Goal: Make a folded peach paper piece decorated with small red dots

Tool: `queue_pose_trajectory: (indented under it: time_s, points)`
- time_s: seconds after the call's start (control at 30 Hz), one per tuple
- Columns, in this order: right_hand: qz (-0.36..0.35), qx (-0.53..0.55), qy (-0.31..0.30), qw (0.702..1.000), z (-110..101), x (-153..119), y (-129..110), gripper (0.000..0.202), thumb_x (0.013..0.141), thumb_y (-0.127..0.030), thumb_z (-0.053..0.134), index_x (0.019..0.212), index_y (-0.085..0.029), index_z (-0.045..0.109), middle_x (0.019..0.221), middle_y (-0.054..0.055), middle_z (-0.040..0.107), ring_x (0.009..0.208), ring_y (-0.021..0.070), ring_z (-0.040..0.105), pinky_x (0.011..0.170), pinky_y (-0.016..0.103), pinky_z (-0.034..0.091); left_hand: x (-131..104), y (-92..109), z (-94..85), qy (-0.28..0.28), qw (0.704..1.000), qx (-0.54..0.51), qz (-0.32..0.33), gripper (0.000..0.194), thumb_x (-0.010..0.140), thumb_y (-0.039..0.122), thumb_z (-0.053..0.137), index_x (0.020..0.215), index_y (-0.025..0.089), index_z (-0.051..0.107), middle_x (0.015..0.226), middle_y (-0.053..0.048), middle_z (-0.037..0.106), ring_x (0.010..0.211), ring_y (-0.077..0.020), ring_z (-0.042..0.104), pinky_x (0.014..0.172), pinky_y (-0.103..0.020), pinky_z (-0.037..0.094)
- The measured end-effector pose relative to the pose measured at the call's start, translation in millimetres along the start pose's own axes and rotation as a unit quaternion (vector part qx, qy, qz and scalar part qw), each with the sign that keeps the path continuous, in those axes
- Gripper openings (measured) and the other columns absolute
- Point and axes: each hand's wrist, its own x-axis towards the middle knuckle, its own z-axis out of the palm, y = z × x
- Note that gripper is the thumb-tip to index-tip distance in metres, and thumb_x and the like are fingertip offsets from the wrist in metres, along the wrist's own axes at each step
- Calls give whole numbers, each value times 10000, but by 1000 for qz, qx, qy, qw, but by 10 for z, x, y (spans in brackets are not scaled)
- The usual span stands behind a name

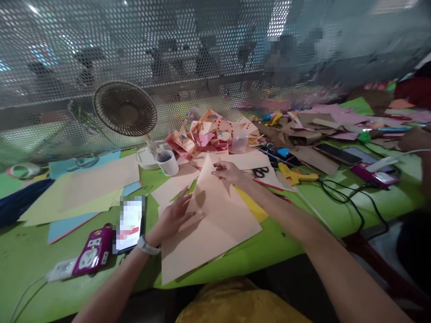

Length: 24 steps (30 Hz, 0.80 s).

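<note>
A large sheet of peach paper (215, 229) lies on the green table in front of me, its far corner raised toward the wall. My right hand (229, 172) pinches the paper near that raised corner, thumb and fingers closed together. On the sheet's left side rests my left hand (177, 213), fingers spread, with a pale watch band at the wrist. Under the sheet's right edge a yellow sheet (252, 206) shows. Beyond my right hand lie black-handled scissors (261, 172), and a smaller peach piece (175, 184) is beyond my left.
A phone (129, 224) and a purple power strip (94, 249) sit left. Behind stand a white mug (167, 163), a fan (125, 108) and a heap of cut paper (212, 132). A yellow glue gun (296, 174) with black cords lies right. Coloured sheets (84, 184) are stacked left.
</note>
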Motion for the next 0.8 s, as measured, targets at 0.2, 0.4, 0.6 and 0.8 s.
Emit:
queue_pose_trajectory:
  time_s: [0.2, 0.4, 0.6, 0.8]
  points:
    - [-26, 104, 7, 994, -63, -355, -339, 414, 578, -425, 845, 834, -166, 647, 689, -32, 593, 554, 75, 481, 507, 216, 382, 102, 228, -61, -9, 973, -204, -111, 880, 838, 381, 724, 1561, 227, 246, 1305, -164, 656, 1149, -272, 666, 988, -491, 533]
    - [-71, 110, 29, 991, -44, -590, -508, 400, 594, -453, 836, 820, -187, 643, 707, -20, 592, 584, 100, 503, 522, 232, 403, 248, 435, -143, 48, 998, -36, -34, 297, 874, 377, 673, 1104, 200, 737, 992, -77, 782, 858, -238, 748, 753, -325, 618]
    - [-124, 70, 55, 988, -338, -760, -654, 357, 757, -422, 734, 1034, -211, 656, 918, 18, 673, 712, 127, 594, 600, 234, 454, 259, 695, -343, 111, 935, 283, 184, 380, 966, 208, 532, 1329, 266, 630, 1249, -60, 703, 1130, -251, 683, 1036, -393, 514]
    - [194, 180, -111, 958, -463, -802, -435, 468, 853, -611, 570, 921, -165, 692, 831, 75, 729, 651, 163, 642, 571, 267, 501, 182, 464, -157, 74, 914, 318, 239, 519, 990, 99, 425, 1479, 271, 454, 1436, -64, 555, 1330, -241, 523, 1149, -433, 408]
